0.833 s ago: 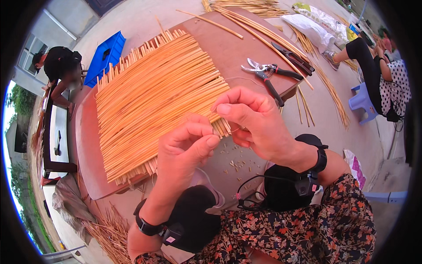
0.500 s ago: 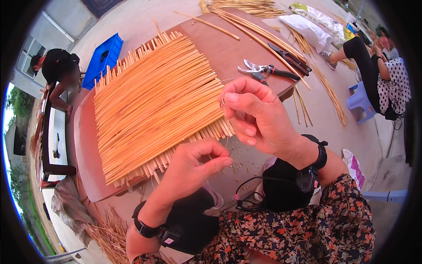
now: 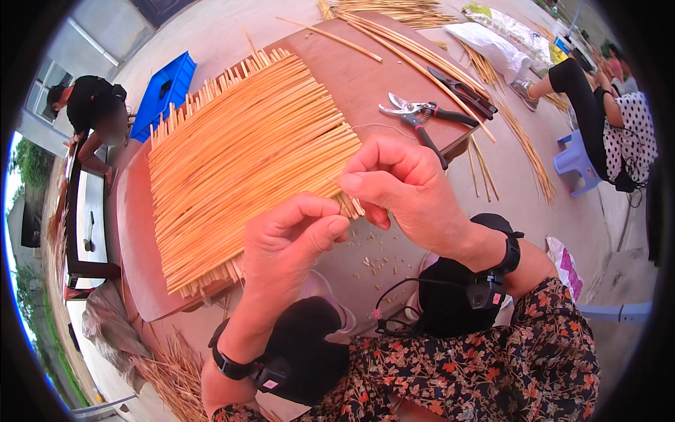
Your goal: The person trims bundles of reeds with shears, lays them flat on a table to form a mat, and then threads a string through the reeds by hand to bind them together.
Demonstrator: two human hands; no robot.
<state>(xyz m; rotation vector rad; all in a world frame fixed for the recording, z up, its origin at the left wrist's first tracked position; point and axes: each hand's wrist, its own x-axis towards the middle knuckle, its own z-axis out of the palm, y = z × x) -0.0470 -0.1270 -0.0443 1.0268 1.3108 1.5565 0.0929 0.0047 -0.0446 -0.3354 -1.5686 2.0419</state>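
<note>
A mat of straw-coloured reed stalks (image 3: 246, 155), laid side by side in a crossed layer, lies on the reddish-brown table (image 3: 323, 56). Over its near right corner my two hands come close together. My right hand (image 3: 404, 197) pinches a thin thread (image 3: 380, 125) between thumb and forefinger. A loose length of it curves over the table behind that hand. Just lower and to the left, my left hand (image 3: 285, 243) is closed in a pinch at the same thread; its tip there is barely visible. Pruning shears (image 3: 425, 116) with dark handles lie beyond my right hand.
Another dark-handled cutter (image 3: 464, 91) and loose stalks (image 3: 408, 49) lie at the table's right side. A blue crate (image 3: 165, 95) stands far left, near a bending person (image 3: 91, 105). Another person (image 3: 619, 126) sits right, by a purple stool (image 3: 576, 162). Cut bits (image 3: 376, 264) litter the floor.
My right hand has come down and slightly left, and my left hand has risen, bringing the pinched fingertips nearly together. More of the shears now shows.
</note>
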